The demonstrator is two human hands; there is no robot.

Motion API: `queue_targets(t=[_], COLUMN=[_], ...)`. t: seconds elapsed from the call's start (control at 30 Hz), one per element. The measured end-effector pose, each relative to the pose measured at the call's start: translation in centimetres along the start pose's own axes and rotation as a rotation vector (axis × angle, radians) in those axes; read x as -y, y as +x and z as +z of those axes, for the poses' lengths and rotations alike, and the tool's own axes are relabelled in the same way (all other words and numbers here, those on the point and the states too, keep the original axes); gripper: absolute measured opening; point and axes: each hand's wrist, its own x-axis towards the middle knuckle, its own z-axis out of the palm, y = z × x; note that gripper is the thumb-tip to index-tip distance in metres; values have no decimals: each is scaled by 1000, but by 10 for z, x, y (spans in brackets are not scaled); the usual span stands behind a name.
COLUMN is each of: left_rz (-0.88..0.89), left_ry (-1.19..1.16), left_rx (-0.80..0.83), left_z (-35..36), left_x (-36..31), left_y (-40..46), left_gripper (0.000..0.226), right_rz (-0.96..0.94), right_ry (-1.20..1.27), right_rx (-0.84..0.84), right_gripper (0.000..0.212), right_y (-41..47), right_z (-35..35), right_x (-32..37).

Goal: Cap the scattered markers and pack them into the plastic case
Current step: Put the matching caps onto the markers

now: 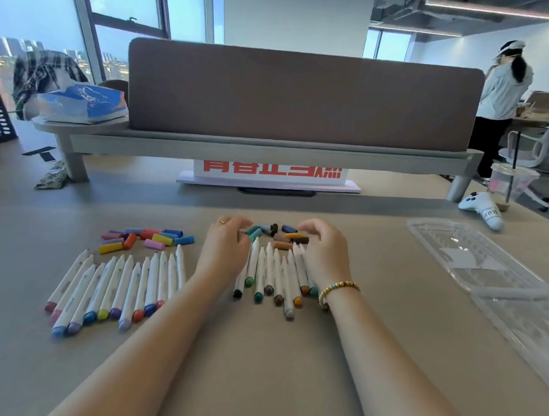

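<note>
Both my hands, left (225,246) and right (324,253), hover loosely curled and holding nothing over the dark caps (280,233) and uncapped markers (273,274) mid-tabletop (250,373), so I'd match colours before pressing caps on, with the open plastic case (473,257) waiting well right near the edge, clear path between.

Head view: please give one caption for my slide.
Both hands hover over uncapped markers and loose caps.

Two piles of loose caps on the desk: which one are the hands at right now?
The darker pile, teal, brown, black and navy caps, lying between the left hand and right hand. The brighter pile, purple, yellow, orange and pink, lies off to the left, untouched.
</note>
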Motion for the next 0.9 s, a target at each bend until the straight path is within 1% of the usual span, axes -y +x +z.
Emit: queue_targets(t=[0.1, 0.17, 0.23, 0.3, 0.43, 0.53, 0.6, 0.7, 0.8, 0.87, 0.9], left_rz=[16, -23, -84, -106, -84, -140, -184, -190, -158, -161, -180], left_ry=[-12, -33, -71, -32, 233, 362, 397, 490, 595, 564, 504], left_rx=[-65, -112, -123, -87, 70, 219, 277, 352, 376, 347, 309], left_z=[-9, -18, -21, -21, -17, -15, -16, -19, -18, -17, -17], left_x=[1, 4, 8, 8, 0, -1, -1, -3, -4, -3, -3], left_y=[-19, -23, -23, -22, -22, -21, -18, -18, -20, -19, -16], left_gripper=[33, 33, 31, 26, 14, 19, 21, 25, 26, 28, 29], right_rz=[-2, -4, -10, -1, 19, 30, 26, 16, 79, 115, 111], right_ry=[7, -1, -29, -45, -56, -70, -71, -87, -78, -103, -144], right_rx=[-83, -110, -139, -178, -219, -209, -207, -176, -98, -73, -71], right_gripper=[30, 31, 33, 33, 32, 33, 33, 32, 27, 24, 24], right_y=[-12, -18, -19, -16, -10, -9, -9, -10, -3, 6, 13], right_z=[3, 2, 0, -2, -8, -7, -4, -1, 3, 4, 5], right_x=[0, -1, -6, -11, -18, -19, -19, -16, -14, -14, -14])
